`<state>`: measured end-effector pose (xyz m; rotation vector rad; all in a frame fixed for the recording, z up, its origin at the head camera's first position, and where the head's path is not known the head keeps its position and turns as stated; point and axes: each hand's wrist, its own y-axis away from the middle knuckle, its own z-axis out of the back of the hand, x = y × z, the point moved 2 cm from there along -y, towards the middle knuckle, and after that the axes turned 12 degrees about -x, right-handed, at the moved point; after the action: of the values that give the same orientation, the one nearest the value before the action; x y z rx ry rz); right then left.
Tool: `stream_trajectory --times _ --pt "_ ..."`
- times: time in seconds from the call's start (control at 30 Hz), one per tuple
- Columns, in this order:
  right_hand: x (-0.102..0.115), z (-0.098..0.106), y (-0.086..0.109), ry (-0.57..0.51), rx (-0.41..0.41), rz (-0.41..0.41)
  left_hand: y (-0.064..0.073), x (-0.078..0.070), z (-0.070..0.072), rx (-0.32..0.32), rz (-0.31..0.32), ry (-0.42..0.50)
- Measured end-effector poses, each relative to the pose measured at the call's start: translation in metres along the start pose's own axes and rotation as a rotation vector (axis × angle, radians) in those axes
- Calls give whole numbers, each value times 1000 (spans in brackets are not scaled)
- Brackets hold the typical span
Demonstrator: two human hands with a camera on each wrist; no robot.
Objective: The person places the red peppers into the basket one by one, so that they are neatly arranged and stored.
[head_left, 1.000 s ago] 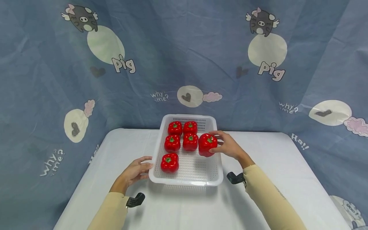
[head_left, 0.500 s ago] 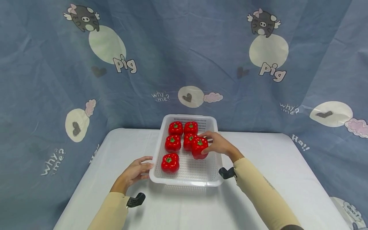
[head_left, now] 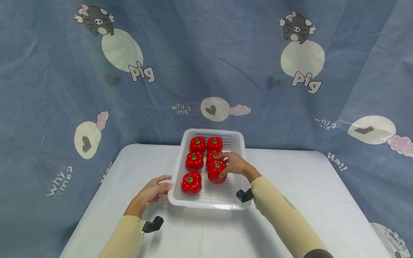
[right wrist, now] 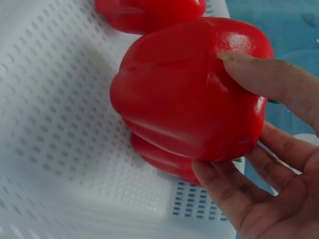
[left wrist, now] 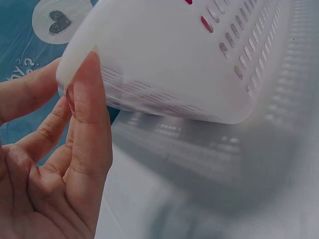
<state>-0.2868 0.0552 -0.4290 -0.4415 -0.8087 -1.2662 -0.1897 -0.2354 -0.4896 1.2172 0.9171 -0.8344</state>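
Observation:
My right hand [head_left: 235, 164] holds a shiny red bell pepper [head_left: 216, 172] with a green stem, low inside the white basket [head_left: 209, 206]. In the right wrist view the thumb lies on one side of the held bell pepper [right wrist: 184, 94] and the fingers on the other. This pepper partly hides another red bell pepper [head_left: 212, 154] behind it. My left hand [head_left: 151, 191] grips the basket's left rim. In the left wrist view its fingers [left wrist: 87, 124] meet the rim and outer wall of the basket [left wrist: 164, 64].
Several more red bell peppers stand in the basket, one at the front left [head_left: 191, 183] and one at the middle left [head_left: 194, 161]. Beneath the basket is a white table [head_left: 206, 233]. A blue printed curtain [head_left: 180, 53] hangs behind it.
My right hand has carried the bell pepper left and toward the front, from the basket's right side to the spot before the middle pepper. The left hand stays at the rim.

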Motion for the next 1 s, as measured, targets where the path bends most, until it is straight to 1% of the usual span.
stream_trajectory --times 0.13,0.43,0.67,0.9,1.0 --pt "-1 -6 0 12 16 -33 0 0 0 -3 -1 -5" --pt "-5 -16 -1 70 43 -58 -2 2 0 -22 6 -12" --pt "-10 -22 -2 76 75 -27 -2 2 0 -14 4 -14" --pt "-10 -25 -3 83 53 2 -2 2 1 -1 -2 -13" --pt "-10 -26 -4 82 54 0 -3 3 1 -1 3 -9"
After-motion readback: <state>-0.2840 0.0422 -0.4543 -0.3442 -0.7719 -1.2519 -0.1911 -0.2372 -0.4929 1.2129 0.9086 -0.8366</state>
